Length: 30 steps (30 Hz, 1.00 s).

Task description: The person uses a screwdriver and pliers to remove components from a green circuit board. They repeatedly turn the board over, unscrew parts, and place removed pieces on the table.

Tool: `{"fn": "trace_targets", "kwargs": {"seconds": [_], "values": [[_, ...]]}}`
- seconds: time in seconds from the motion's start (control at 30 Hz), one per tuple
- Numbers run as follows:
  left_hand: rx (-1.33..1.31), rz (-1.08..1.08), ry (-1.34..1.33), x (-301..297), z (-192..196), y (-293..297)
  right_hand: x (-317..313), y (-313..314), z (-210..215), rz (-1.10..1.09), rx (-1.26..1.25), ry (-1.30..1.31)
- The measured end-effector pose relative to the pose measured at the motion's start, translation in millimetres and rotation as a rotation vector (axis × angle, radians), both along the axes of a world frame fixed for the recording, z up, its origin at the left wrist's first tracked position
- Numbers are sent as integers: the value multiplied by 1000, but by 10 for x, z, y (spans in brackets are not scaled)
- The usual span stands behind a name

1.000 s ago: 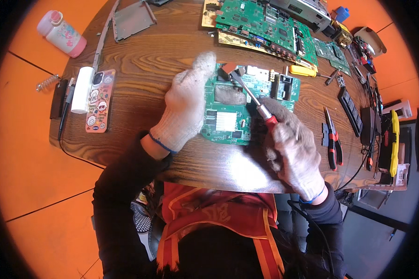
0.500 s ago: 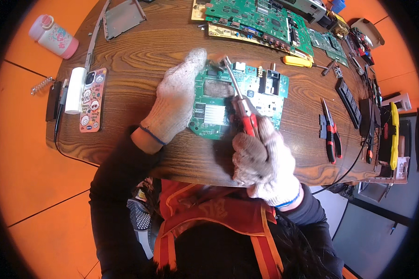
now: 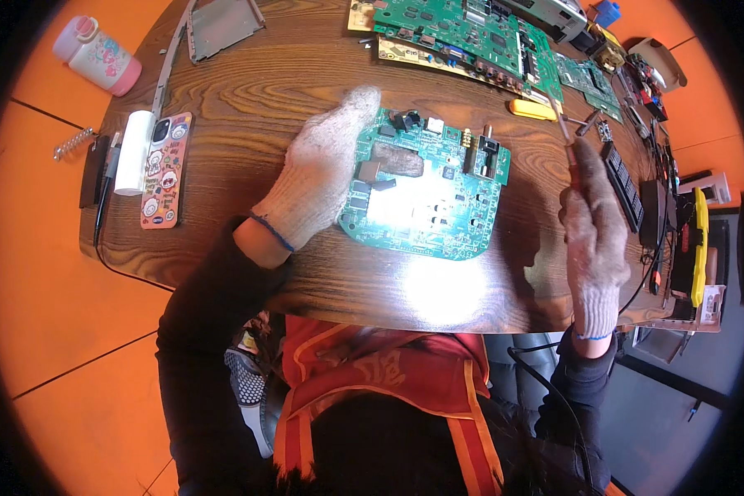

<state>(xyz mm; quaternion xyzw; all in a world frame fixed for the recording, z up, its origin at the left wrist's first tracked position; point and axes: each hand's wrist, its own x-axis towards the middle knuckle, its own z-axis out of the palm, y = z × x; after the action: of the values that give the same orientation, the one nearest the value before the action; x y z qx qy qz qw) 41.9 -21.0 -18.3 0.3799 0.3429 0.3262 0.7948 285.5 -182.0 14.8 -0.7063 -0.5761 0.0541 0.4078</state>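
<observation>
My left hand (image 3: 322, 165), in a whitish knitted glove, grips the left edge of a green circuit board (image 3: 463, 236) lying on the wooden table. Its fingers are together; the thumb is hard to see. A grey-brown pad (image 3: 398, 160) sits on the board, and bright light washes out its middle. To the right, away from the board, my gloved right hand (image 3: 593, 236) closes round a screwdriver (image 3: 560, 124). Only its metal shaft shows, pointing away from me; the handle is hidden in the glove.
More green boards (image 3: 471, 37) lie at the back. A yellow screwdriver handle (image 3: 533, 109) and a black remote-like strip (image 3: 623, 188) are near my right hand. On the left are a patterned phone (image 3: 167, 178), a white cylinder (image 3: 134, 153) and a bottle (image 3: 99, 58).
My right hand has moved from over the board to the right with the screwdriver, and now covers the spot where red-handled pliers lay. My left hand stays on the board.
</observation>
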Motion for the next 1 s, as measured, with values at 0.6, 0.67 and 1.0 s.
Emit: {"fn": "trace_targets", "kwargs": {"seconds": [0.6, 0.67, 1.0], "values": [[644, 49, 473, -83, -56, 86, 312, -164, 34, -214, -77, -681], [214, 28, 145, -90, 31, 85, 455, -372, 137, -374, -41, -492], [270, 444, 1, 0, 77, 145, 485, -847, -3, -485, -466, -293]]}}
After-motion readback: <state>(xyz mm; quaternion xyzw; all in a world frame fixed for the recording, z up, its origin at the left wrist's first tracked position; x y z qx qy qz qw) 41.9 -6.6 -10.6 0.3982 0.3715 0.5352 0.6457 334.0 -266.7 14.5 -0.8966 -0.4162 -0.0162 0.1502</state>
